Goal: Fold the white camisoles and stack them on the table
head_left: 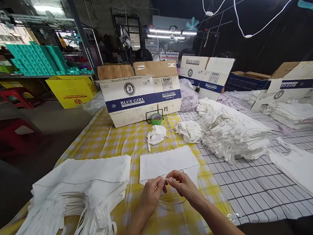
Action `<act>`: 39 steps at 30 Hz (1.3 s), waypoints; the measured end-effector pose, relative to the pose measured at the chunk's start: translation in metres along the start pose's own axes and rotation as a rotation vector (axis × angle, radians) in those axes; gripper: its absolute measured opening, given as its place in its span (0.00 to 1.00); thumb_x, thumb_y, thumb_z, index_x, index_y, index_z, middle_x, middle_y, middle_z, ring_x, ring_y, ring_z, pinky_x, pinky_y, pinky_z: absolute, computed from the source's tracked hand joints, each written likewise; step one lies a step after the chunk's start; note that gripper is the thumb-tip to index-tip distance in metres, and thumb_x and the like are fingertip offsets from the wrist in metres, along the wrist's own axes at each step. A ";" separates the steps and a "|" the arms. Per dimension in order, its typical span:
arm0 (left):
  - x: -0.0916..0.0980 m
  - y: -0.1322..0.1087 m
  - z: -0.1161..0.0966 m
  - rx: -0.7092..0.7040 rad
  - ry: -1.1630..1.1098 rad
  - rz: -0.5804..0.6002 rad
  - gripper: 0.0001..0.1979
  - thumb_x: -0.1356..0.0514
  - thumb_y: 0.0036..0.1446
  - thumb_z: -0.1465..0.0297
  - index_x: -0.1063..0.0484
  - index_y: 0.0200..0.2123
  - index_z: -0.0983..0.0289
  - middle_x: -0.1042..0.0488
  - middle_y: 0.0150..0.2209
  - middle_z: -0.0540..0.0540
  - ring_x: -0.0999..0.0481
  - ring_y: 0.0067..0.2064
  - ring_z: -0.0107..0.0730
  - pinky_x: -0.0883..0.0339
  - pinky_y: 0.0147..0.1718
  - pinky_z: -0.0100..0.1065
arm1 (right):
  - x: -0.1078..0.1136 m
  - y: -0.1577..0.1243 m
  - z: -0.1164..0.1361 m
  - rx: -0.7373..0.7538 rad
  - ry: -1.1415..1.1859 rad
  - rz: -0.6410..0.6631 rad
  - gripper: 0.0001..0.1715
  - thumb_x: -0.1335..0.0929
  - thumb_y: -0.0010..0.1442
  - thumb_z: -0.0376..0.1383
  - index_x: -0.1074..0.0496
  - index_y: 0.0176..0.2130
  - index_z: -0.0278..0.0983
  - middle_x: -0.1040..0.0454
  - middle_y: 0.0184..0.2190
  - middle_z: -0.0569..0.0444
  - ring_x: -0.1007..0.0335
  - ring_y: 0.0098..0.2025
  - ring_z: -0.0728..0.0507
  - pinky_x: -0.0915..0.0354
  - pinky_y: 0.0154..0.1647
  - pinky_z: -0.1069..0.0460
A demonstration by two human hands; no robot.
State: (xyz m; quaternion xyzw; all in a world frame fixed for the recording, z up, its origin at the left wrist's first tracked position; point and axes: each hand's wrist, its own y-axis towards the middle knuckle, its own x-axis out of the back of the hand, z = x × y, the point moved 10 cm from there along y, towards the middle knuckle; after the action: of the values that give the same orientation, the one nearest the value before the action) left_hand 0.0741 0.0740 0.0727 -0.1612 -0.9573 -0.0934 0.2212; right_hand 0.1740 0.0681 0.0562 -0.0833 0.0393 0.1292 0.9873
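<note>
A white garment (pixel 167 161) lies flat on the yellow checked tablecloth (pixel 100 139) in front of me. Over its near edge, my left hand (pixel 152 192) and my right hand (pixel 181 185) meet, each pinching a thin white strap (pixel 166 179). A loop of that strap hangs below the fingers. To the left of my left hand rests a thick stack of white camisoles (pixel 81 176), their straps trailing toward me. Beyond the flat garment are a crumpled white piece (pixel 157 134) and another bunched one (pixel 189 131).
A large heap of white garments (pixel 233 128) sits to the right, with a single camisole (pixel 305 166) beside it. Behind stand a beer carton (pixel 140 97), a roll of green tape (pixel 156 119) and more cartons (pixel 292 86). A yellow box (pixel 71 91) stands past the table's left edge.
</note>
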 end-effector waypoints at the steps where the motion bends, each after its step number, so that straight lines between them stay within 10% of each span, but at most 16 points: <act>1: 0.000 -0.001 0.004 0.022 -0.042 0.000 0.22 0.55 0.60 0.58 0.32 0.22 0.63 0.28 0.23 0.52 0.30 0.29 0.32 0.40 0.34 0.31 | 0.002 0.002 -0.004 -0.024 -0.003 -0.006 0.15 0.33 0.53 0.45 0.32 0.29 0.35 0.41 0.17 0.62 0.58 0.16 0.56 0.61 0.16 0.56; 20: -0.014 -0.015 0.040 0.204 -0.558 0.163 0.22 0.53 0.57 0.57 0.28 0.28 0.67 0.30 0.17 0.51 0.28 0.26 0.32 0.36 0.34 0.33 | -0.004 0.002 -0.034 -0.224 0.030 0.147 0.18 0.32 0.51 0.48 0.34 0.28 0.36 0.53 0.13 0.67 0.67 0.15 0.56 0.67 0.15 0.56; 27: -0.017 -0.018 0.052 0.208 -0.269 0.146 0.23 0.53 0.57 0.55 0.32 0.20 0.65 0.30 0.16 0.51 0.30 0.25 0.30 0.39 0.32 0.30 | -0.010 0.005 -0.026 -0.061 -0.095 0.096 0.11 0.32 0.52 0.41 0.31 0.28 0.35 0.33 0.23 0.58 0.40 0.25 0.51 0.46 0.27 0.56; 34: -0.014 -0.014 0.060 0.228 -0.099 0.067 0.22 0.56 0.59 0.57 0.33 0.23 0.65 0.37 0.14 0.46 0.39 0.17 0.25 0.46 0.20 0.28 | -0.011 0.015 -0.042 -0.050 -0.226 0.066 0.12 0.33 0.53 0.43 0.31 0.29 0.36 0.38 0.21 0.59 0.51 0.20 0.53 0.53 0.21 0.56; 39: 0.011 0.008 0.051 0.044 0.297 -0.094 0.11 0.48 0.57 0.65 0.30 0.32 0.64 0.30 0.31 0.52 0.30 0.33 0.31 0.39 0.32 0.31 | 0.014 0.036 -0.043 0.028 -0.480 -0.096 0.16 0.36 0.55 0.45 0.30 0.27 0.35 0.40 0.18 0.60 0.50 0.19 0.52 0.52 0.21 0.56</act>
State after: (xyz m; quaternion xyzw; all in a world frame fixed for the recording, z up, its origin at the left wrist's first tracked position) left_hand 0.0471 0.0969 0.0333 -0.0958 -0.9223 -0.1055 0.3593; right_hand 0.1758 0.0987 0.0065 -0.0381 -0.1987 0.0976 0.9744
